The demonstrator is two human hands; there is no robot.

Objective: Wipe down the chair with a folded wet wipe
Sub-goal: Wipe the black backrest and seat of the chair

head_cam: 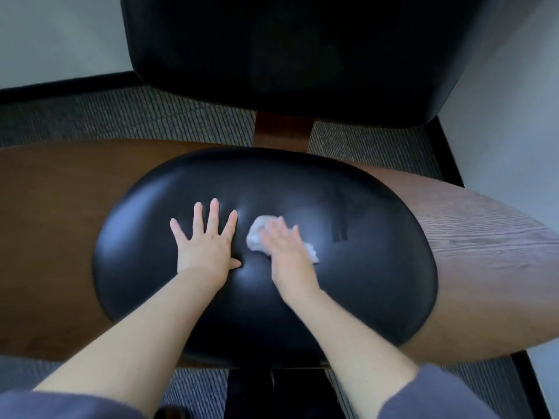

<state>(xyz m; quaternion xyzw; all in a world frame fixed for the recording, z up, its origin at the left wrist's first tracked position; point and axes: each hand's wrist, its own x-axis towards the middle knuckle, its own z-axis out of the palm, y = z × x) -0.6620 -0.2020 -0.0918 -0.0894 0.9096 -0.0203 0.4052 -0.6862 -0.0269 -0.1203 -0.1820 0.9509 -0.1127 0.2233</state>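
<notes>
The chair has a black padded seat cushion point(363, 282) on a curved brown wooden shell point(472, 261), with a black padded backrest point(281, 52) above it. My left hand point(208, 240) lies flat on the cushion's middle, fingers spread, holding nothing. My right hand point(286, 249) presses a crumpled white wet wipe point(255, 234) onto the cushion just to the right of my left hand. The wipe pokes out on both sides of the hand. The right hand is blurred by motion.
Grey ribbed carpet point(136, 116) lies under the chair. A pale wall point(54, 37) with a black baseboard runs behind on the left, and another wall point(508, 110) stands close on the right. A dark object point(272, 391) sits below the seat's front edge.
</notes>
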